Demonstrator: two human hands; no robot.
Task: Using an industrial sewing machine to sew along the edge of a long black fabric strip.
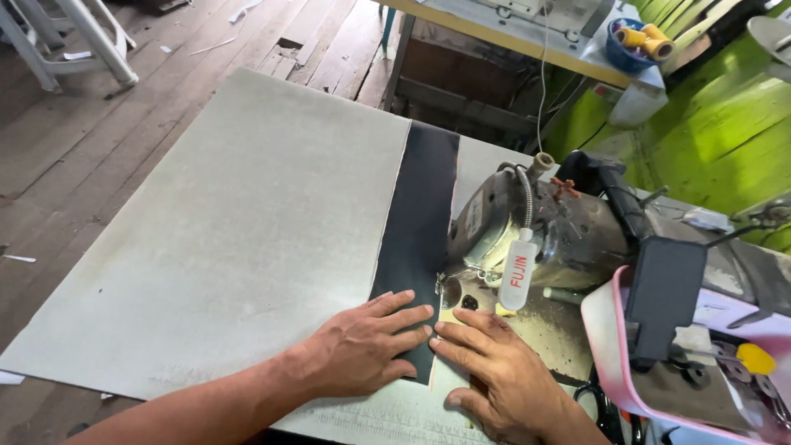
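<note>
My left hand [362, 346] lies flat, fingers spread, on the near end of a long black strip [420, 222] and on the grey sheet [247, 231] beside it. My right hand [494, 371] presses flat next to it, fingertips almost touching the left hand's, just in front of the needle area of a worn metal sewing machine [544, 227]. The black strip runs along the right edge of the grey sheet, away from me. Neither hand grips anything.
A white gooseneck lamp [519, 268] hangs off the machine. A pink tray [601, 330] with a dark block and small tools sits at the right. A blue bowl with yellow thread spools [638, 41] rests on a far table. A white chair [66, 41] stands on the wooden floor.
</note>
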